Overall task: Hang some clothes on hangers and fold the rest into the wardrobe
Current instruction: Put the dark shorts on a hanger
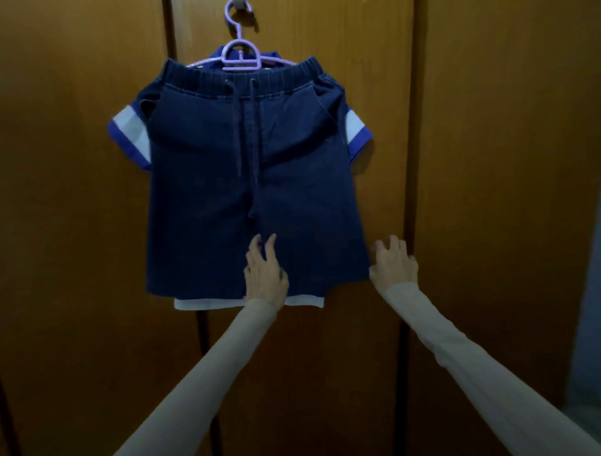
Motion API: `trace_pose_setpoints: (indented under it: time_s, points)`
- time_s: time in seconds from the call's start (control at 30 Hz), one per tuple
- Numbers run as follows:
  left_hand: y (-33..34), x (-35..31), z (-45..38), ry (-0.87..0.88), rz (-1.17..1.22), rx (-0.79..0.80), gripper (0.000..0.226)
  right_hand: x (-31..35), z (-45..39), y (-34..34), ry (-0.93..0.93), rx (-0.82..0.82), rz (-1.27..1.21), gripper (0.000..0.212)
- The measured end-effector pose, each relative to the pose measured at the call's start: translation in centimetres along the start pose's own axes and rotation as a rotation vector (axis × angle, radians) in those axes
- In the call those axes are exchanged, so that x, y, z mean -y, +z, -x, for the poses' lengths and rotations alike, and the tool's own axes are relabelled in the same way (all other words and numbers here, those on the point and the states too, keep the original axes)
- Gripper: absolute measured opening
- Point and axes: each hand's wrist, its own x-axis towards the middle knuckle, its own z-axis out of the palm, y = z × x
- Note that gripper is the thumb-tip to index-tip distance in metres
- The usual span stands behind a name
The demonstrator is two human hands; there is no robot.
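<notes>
a pair of dark blue denim shorts (pixel 250 182) hangs in the middle of the frame, in front of the brown wooden wardrobe doors (pixel 81 195). the shorts have an elastic waistband and two drawstring cords that fall down the front. they hang from a purple plastic hanger (pixel 241 57), and the hook of the hanger goes over a small grey knob (pixel 240 4) at the top centre of the frame.

behind the shorts there is a blue and white shirt (pixel 130 136) on the same hanger. its striped sleeves come out at the left and right sides of the shorts, and its white hem shows just under the bottom edge of the shorts.

the left hand (pixel 265 271) is at the lower centre of the frame, lying on the lower part of the shorts near the middle seam. its fingers are spread and lightly bent, touching the cloth, and they grip nothing.

the right hand (pixel 393 263) is at the lower right edge of the shorts. its fingers are bent loosely, the fingertips near the side hem of the right leg; if they touch the cloth or the door behind, i cannot tell. both arms wear long beige sleeves (pixel 471 358).
</notes>
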Motion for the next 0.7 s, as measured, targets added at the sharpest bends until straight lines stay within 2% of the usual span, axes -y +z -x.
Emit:
trace_pose_setpoints:
  time_s: [0.27,0.5,0.7]
  points:
    - [9.4,-12.6,6.9,0.198,0.314,0.392,0.059,-13.8,7.5,-3.1,0.245,0.185,-0.029,0.035]
    - [17.2,-23.9,16.4,0.301,0.54,0.762,0.058,-26.1,16.5,-5.3,0.59,0.312,0.057,0.028]
    - [22.8,-32.2,24.9,0.448,0.65,1.015,0.055,-34.4,25.1,-7.6,0.877,0.372,0.147,0.036]
